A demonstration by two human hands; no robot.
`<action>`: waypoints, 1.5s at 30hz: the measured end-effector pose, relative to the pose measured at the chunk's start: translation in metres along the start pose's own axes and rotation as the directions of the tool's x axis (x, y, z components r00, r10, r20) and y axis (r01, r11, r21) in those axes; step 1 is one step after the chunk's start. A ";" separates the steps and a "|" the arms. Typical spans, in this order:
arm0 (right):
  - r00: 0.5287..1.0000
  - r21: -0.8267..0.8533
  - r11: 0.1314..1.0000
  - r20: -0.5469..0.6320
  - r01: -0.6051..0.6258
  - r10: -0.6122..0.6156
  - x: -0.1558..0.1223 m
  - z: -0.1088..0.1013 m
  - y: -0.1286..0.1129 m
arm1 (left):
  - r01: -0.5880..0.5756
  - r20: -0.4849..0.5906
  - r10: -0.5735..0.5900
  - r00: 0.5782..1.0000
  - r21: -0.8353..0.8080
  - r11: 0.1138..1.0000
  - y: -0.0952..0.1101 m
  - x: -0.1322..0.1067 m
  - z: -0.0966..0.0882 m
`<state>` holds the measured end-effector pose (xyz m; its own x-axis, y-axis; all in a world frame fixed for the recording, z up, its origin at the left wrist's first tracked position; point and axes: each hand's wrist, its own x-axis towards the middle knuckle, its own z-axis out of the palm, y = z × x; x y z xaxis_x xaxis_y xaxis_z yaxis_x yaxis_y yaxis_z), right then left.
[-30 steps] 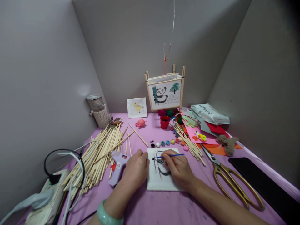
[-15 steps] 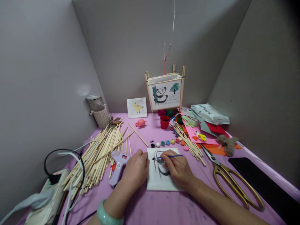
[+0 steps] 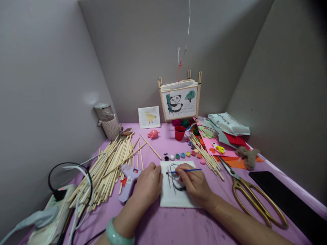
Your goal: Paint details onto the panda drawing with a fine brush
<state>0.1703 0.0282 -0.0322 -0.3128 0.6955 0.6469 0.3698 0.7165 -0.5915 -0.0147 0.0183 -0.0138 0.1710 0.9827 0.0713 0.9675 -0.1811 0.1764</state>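
Observation:
My right hand (image 3: 195,183) pinches a blue paintbrush (image 3: 190,170), held nearly level with its dark tip at the left part of a small white canvas (image 3: 178,201). Black painted lines on the canvas form a panda-like figure and upright strokes beside it, partly covered by my right hand. My left hand (image 3: 149,180) is closed, its curled fingers and thumb gripping the canvas's left edge. Just beyond the canvas runs a row of small paint pots (image 3: 183,155), with black at the left end. A lilac glue gun (image 3: 129,182) lies by my left hand.
Wooden sticks (image 3: 114,163) are heaped on the left near a power strip (image 3: 48,217) with cables. Large gold-handled scissors (image 3: 251,195) and a black phone-like slab (image 3: 288,204) lie right. Behind stand a red cup (image 3: 180,133) and a stick-framed panda lantern (image 3: 180,100).
The paintbrush's back end has shifted slightly to the right and its angle has changed a little in my right hand. My left hand and the canvas stay in place.

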 end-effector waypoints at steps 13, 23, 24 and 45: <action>0.999 -0.013 1.000 0.039 -0.007 0.007 0.001 -0.001 -0.002 | 0.015 0.018 -0.015 1.000 -0.005 1.000 0.001 0.000 -0.002; 0.999 -0.026 0.999 -0.011 0.029 -0.030 0.003 -0.001 -0.004 | 0.013 0.027 -0.013 1.000 0.002 1.000 0.003 -0.001 -0.005; 0.999 -0.025 0.999 -0.029 0.032 -0.033 0.003 -0.001 -0.004 | 0.009 0.023 -0.009 1.000 0.001 1.000 0.003 -0.001 -0.005; 0.999 -0.048 0.998 -0.026 0.036 -0.038 0.003 0.000 -0.004 | 0.015 0.032 -0.014 0.999 -0.011 1.000 0.003 0.000 -0.005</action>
<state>0.1683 0.0275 -0.0283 -0.3035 0.6663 0.6811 0.4002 0.7379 -0.5435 -0.0131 0.0176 -0.0087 0.1631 0.9859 0.0370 0.9678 -0.1671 0.1882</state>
